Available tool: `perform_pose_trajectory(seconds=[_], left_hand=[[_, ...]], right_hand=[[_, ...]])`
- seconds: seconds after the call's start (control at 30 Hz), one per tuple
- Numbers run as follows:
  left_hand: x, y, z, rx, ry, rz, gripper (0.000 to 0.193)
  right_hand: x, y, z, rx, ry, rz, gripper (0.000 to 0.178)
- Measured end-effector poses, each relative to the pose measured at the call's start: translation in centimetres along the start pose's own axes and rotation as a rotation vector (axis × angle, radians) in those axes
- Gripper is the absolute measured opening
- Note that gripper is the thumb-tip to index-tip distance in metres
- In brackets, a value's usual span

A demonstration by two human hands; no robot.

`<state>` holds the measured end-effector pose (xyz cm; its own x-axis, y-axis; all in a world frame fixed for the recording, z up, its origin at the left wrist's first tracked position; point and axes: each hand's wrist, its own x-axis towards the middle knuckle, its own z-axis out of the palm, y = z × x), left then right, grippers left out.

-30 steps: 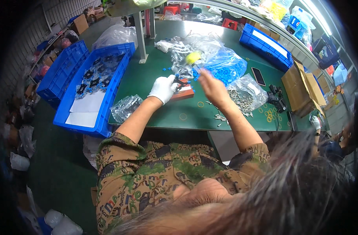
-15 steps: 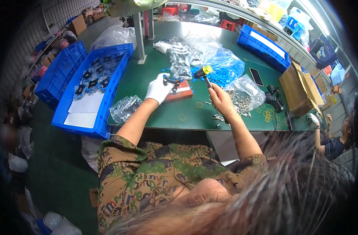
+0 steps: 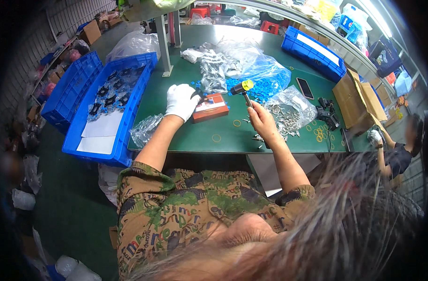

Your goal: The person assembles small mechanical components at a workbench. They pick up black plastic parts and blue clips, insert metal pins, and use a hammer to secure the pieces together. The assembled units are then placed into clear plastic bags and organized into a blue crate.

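My left hand (image 3: 181, 101), in a white glove, is closed around a small black part (image 3: 196, 95), most of which the fingers hide. It is beside the left end of a reddish-brown block (image 3: 210, 114) with a white patch on top, lying on the green table. My bare right hand (image 3: 264, 121) grips a hammer (image 3: 243, 87) by its handle; the head, black with a yellow face, is raised right of the block. Loose metal pins (image 3: 286, 119) lie beside the right hand, partly on a clear bag. Small blue pieces (image 3: 270, 86) spill from another bag behind the hammer.
At left, a blue crate (image 3: 99, 144) contains bagged black parts and white paper. A metal post (image 3: 162, 44) rises behind my left hand. Rightward are a phone (image 3: 305, 88), yellow rings (image 3: 320, 136), black parts (image 3: 327, 114) and a cardboard box (image 3: 352, 105). Another person (image 3: 397, 159) works at far right.
My left hand has shifted left and turned, so its glove now covers more of the black part. The right hand still keeps the hammer raised in nearly the same place.
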<state>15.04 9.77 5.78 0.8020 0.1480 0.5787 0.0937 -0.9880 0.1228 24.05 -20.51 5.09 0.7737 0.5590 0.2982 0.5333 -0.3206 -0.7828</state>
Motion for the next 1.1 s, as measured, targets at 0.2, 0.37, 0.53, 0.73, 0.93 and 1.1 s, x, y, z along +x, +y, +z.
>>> perform_pose_trajectory(seconds=[0.2,0.37,0.53,0.73,0.93,1.1], left_hand=[[0.1,1.6,3.3,-0.127,0.117,-0.024,0.026],[-0.3,2.1,4.9,-0.062,0.097,-0.03,0.026],[-0.6,2.0,5.2,0.049,0.14,0.091,0.025],[-0.9,2.1,5.2,0.088,0.157,0.12,0.025],[-0.6,2.9,4.9,0.077,0.129,0.033,0.027],[0.0,2.2,4.0,0.096,0.02,0.047,0.033]], right_hand=[[0.4,-1.1,1.0,-0.032,-0.012,-0.04,0.038],[0.8,-0.8,1.5,-0.07,-0.032,-0.072,0.04],[1.7,-2.8,1.6,-0.124,-0.041,-0.089,0.04],[3.9,-5.2,1.4,-0.06,0.24,-0.428,0.037],[4.3,-4.1,1.6,-0.377,-0.002,-0.355,0.035],[3.9,-4.5,0.0,-0.02,0.107,-0.296,0.034]])
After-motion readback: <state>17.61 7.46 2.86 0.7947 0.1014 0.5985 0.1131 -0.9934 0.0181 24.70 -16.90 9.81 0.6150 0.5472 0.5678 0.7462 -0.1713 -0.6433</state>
